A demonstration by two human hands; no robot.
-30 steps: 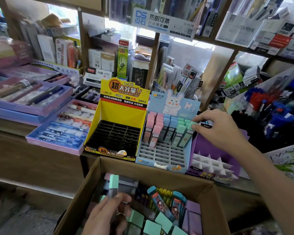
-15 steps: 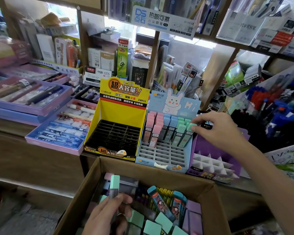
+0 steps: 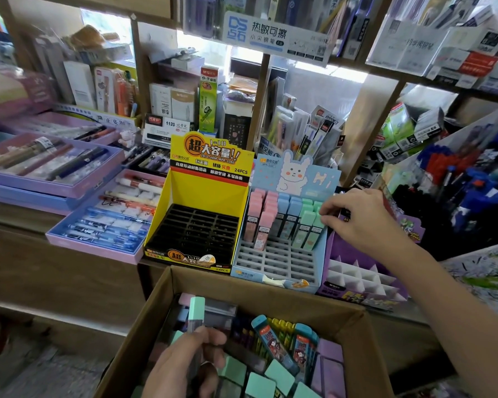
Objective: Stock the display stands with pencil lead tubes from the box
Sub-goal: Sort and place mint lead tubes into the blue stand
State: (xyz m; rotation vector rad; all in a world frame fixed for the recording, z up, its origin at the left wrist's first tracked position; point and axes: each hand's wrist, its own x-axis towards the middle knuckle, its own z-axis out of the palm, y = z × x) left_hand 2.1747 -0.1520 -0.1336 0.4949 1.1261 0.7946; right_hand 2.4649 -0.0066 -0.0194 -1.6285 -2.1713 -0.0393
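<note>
Cardboard box [image 3: 270,285] at 6 o'clock holds loose lead tubes [image 3: 273,374]: mint-capped, purple, and blue ones with cartoon print. The left hand [image 3: 184,366] grips a mint-capped tube [image 3: 196,311] upright over the box's 9 o'clock side. On the counter [image 3: 3,214], the blue stand [image 3: 279,265] carries pink, blue and mint tubes in its back rows. The right hand [image 3: 357,219] pinches the cap of the rightmost mint tube [image 3: 314,228] there. At the blue stand's 9 o'clock the yellow stand [image 3: 204,193] shows a black grid, and at 3 o'clock the purple stand [image 3: 332,254] has white dividers.
</note>
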